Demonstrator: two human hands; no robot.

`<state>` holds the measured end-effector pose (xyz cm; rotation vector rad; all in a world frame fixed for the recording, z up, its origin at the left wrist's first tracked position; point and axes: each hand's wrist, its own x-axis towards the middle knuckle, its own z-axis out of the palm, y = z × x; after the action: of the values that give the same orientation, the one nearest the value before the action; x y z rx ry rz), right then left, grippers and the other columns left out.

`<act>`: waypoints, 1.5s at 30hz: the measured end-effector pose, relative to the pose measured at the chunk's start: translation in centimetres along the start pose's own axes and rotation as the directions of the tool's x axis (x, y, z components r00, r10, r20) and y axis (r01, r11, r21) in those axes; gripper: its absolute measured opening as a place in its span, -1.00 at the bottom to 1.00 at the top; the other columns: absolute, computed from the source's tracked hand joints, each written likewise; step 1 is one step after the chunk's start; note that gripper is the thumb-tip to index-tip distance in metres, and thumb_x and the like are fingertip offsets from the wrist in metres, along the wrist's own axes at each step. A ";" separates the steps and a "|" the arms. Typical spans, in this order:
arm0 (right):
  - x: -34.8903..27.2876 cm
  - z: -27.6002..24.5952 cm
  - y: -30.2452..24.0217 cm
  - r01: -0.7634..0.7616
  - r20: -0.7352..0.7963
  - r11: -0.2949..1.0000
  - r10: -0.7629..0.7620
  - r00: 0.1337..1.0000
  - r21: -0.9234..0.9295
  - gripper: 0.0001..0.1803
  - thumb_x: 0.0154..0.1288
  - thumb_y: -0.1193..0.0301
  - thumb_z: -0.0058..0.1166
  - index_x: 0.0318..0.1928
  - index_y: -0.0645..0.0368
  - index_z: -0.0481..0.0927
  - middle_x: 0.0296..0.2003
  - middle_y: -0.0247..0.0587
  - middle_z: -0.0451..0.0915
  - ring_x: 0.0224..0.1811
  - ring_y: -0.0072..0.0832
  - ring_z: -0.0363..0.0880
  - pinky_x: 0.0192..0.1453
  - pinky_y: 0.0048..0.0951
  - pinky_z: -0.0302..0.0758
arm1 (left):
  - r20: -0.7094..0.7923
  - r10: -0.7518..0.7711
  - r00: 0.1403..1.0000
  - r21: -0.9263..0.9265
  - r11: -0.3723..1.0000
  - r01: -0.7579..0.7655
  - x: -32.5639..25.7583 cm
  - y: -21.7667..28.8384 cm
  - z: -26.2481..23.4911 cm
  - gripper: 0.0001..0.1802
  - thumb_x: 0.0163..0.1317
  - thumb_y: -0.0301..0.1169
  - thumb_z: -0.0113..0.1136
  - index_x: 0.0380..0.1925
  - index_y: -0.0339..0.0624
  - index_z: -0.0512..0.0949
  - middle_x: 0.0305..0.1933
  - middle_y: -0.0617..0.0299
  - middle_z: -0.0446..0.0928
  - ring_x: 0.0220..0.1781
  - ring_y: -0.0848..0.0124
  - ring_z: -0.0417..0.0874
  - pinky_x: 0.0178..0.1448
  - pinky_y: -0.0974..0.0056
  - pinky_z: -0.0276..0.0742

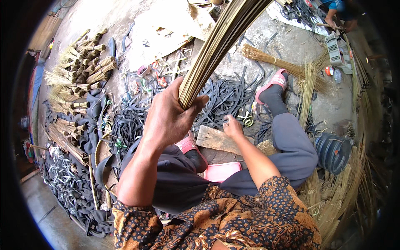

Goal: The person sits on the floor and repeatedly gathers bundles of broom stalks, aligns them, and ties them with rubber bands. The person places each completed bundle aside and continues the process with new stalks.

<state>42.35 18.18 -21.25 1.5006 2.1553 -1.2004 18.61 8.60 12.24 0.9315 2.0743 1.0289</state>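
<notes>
Bare grey concrete floor (pixel 104 16) in daylight; finished broom bundles (pixel 79 62) stacked left; black rubber strips (pixel 225 98) strewn about.

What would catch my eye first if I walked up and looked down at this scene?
First, the thick bundle of straw-coloured sticks that the left hand grips and holds up in the middle. Below it, the right hand rests at a small wooden board on the ground, amid a tangle of black rubber strips. Along the left lie rows of tied stick bundles.
</notes>
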 end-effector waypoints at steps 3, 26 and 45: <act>-1.9 -4.2 -1.8 -0.029 0.259 0.846 -0.130 0.957 0.532 -0.60 0.45 0.45 0.16 0.26 0.14 0.53 -0.09 -0.14 0.78 -0.18 -0.51 0.76 -0.02 -0.44 0.63 | -0.008 0.037 0.999 0.094 0.995 -0.037 -0.2 -0.3 0.0 -0.63 0.35 -0.21 0.41 -0.01 -0.24 0.60 -0.45 0.10 0.58 -0.36 0.29 0.57 -0.23 0.18 0.52; -22.4 -14.9 -15.7 0.441 -0.269 0.384 -0.426 0.864 0.811 -0.79 0.64 0.41 -0.02 0.01 0.36 0.45 -0.42 -0.10 0.69 -0.49 -0.51 0.68 -0.34 -0.54 0.64 | 0.065 0.241 0.968 0.453 0.858 -0.244 -1.9 -1.3 5.8 -0.67 0.30 -0.22 0.31 -0.12 -0.23 0.52 -0.32 -0.18 0.70 -0.19 -0.18 0.76 -0.12 -0.16 0.65; -24.9 -15.1 -15.4 0.511 -0.354 0.471 -0.385 0.853 0.719 -0.80 0.64 0.38 0.03 -0.02 0.31 0.50 -0.40 -0.18 0.71 -0.53 -0.68 0.59 -0.44 -0.65 0.43 | 0.085 0.265 0.960 0.424 0.863 -0.276 -2.3 -1.6 5.7 -0.57 0.29 -0.20 0.35 0.09 -0.11 0.55 -0.30 -0.08 0.72 -0.22 -0.14 0.76 -0.14 -0.13 0.65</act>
<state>43.43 10.98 10.83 1.2835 2.2976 -2.6156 23.77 8.22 8.59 1.4867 2.2401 0.6858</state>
